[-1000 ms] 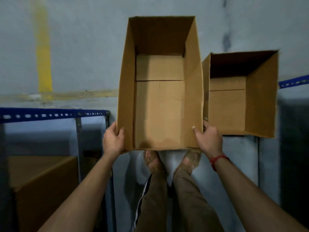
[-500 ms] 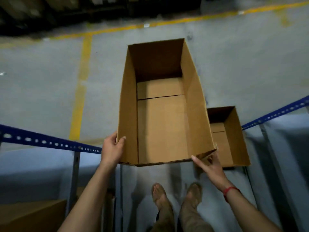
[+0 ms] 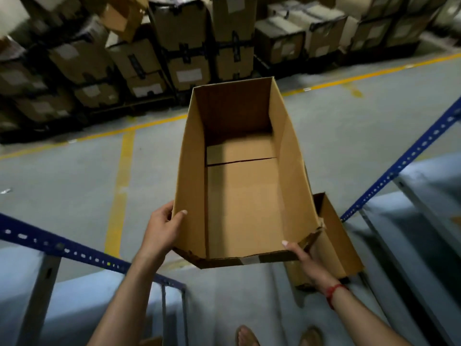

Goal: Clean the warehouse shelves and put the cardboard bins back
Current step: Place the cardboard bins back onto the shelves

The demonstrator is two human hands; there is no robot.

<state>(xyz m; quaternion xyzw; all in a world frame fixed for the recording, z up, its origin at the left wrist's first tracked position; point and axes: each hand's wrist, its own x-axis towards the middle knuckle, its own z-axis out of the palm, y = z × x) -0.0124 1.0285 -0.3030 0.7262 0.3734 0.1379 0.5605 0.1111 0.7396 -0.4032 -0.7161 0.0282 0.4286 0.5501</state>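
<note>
I hold an empty open-topped cardboard bin (image 3: 243,196) in the air in front of me, its open top facing up. My left hand (image 3: 163,227) grips the near left wall, thumb hooked over the rim. My right hand (image 3: 303,258) grips the torn near right corner from below, thumb on the inside edge. A second, smaller cardboard bin (image 3: 334,236) sits on the floor behind my right hand, mostly hidden by the held bin.
Blue shelf beams run at the lower left (image 3: 62,248) and at the right (image 3: 409,156), with grey uprights. Stacked strapped cartons (image 3: 174,46) line the far side of the aisle beyond a yellow floor line (image 3: 119,186). My feet (image 3: 247,337) show at the bottom.
The bin has risen off the floor and away from the smaller bin. The view has tilted up from the floor to the far cartons. My right hand slid under the near right corner.
</note>
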